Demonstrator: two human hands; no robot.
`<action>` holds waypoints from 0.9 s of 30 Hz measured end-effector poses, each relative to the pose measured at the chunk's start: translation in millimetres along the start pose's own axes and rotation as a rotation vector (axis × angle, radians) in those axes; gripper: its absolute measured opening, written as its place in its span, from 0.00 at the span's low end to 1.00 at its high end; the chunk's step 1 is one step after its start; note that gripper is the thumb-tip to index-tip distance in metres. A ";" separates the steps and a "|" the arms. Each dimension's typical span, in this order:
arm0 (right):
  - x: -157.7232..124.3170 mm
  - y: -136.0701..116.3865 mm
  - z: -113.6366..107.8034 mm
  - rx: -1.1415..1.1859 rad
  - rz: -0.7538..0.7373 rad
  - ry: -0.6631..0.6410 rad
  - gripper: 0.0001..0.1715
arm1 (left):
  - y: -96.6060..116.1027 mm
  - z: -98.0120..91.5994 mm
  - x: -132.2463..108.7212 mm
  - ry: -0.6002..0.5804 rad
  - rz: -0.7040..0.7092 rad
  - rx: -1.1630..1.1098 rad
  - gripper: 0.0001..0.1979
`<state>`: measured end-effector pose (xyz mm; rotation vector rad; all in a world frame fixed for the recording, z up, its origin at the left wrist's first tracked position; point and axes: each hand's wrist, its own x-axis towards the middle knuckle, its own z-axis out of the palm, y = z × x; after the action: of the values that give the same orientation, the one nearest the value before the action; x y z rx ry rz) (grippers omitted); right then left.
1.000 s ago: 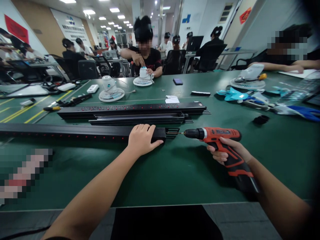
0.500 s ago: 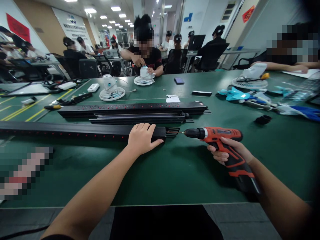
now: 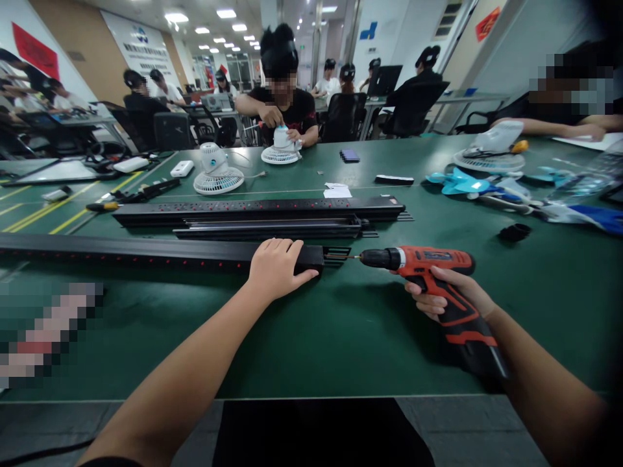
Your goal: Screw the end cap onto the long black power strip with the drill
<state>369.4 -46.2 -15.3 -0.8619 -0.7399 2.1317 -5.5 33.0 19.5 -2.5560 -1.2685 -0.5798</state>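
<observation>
A long black bar with a row of red dots lies across the table to the left. My left hand grips it near its right end, fingers over the top and thumb along the near side. Thin black prongs stick out of that end. In my right hand is a red and black cordless drill, held by its handle and pointing left. Its long thin bit reaches in among the prongs; where the tip ends is hidden.
Behind lie another black bar and a narrower black rail. A white fan part stands farther back, while a co-worker handles another. Blue fan blades and a small black piece lie at the right.
The drill and my right hand sit very slightly farther right in view. My left hand keeps its place on the bar.
</observation>
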 end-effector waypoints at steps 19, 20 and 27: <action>-1.5 -0.1 3.7 -0.033 -0.022 0.016 0.23 | 2.9 -6.0 -2.1 -0.068 0.012 0.056 0.35; -1.7 -0.1 3.7 -0.035 -0.022 0.016 0.22 | 3.2 -6.1 -2.2 -0.073 0.011 0.055 0.36; -2.7 0.5 7.0 -0.036 -0.038 0.024 0.20 | 3.0 -3.0 -2.7 -0.079 0.012 0.035 0.39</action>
<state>365.4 -50.2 -10.5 -0.8839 -0.7786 2.0773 -5.3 28.2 20.9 -2.5793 -1.2755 -0.4545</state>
